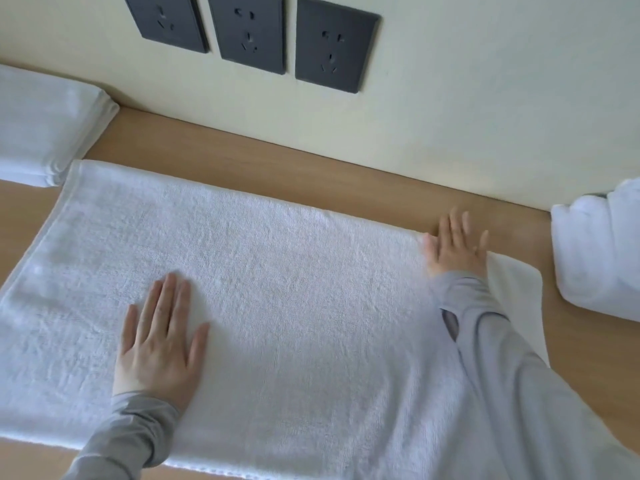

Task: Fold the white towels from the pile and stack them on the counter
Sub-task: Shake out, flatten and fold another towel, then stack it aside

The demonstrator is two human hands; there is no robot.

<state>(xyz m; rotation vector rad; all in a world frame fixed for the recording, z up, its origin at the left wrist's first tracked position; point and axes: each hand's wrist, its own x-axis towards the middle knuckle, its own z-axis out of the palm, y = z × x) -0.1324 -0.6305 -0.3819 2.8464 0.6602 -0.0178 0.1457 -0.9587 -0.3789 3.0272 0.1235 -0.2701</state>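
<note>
At the far left, a stack of folded towels (pixel 45 126) sat on the wooden desk (pixel 311 168), just beside the far left corner of the towel (pixel 277 289) we were working on. Above, three dark sockets (pixel 249 32) were set in the pale wall.

The towel lay flat across the middle of the desk. It was a wide white terry rectangle with a hemmed band along its left end and only faint creases.

Our left hand (pixel 162 337) rested palm down on its left-centre part, with the fingers straight and close together, the thumb out to the side, and nothing gripped. Our right hand (pixel 453 247) lay flat at the towel's far right corner, fingers straight and spread, the tips reaching over the far edge onto bare wood. It held nothing either. Grey sleeves (pixel 512 375) covered both arms to the wrist.

At the far right, a rumpled pile of white towels (pixel 602 258) stood apart from the flat one.
</note>
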